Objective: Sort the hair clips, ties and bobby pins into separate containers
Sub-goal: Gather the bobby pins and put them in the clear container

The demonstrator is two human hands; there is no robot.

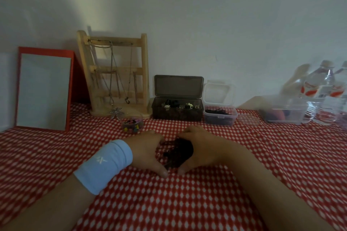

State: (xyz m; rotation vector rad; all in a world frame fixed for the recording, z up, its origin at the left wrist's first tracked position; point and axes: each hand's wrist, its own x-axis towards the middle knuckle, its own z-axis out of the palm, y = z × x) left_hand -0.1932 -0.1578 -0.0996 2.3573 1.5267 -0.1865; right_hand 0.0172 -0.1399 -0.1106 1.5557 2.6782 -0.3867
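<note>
A dark pile of hair things (178, 153) is cupped on the red-and-white counter (187, 202) between the left hand (148, 151) and the right hand (202, 148). The fingers of both hands are curled round it. Behind, a brown box (177, 113) and a clear tub (219, 119) are left open.

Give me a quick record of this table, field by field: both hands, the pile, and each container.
left hand: cups dark pile, blue wristband on wrist
right hand: cups the pile's other side
dark box: lid up, clips inside
small clear tub: black bobby pins
round pot: small colourful pieces
far-right tub: contents blurred
surface: red-and-white cloth
</note>
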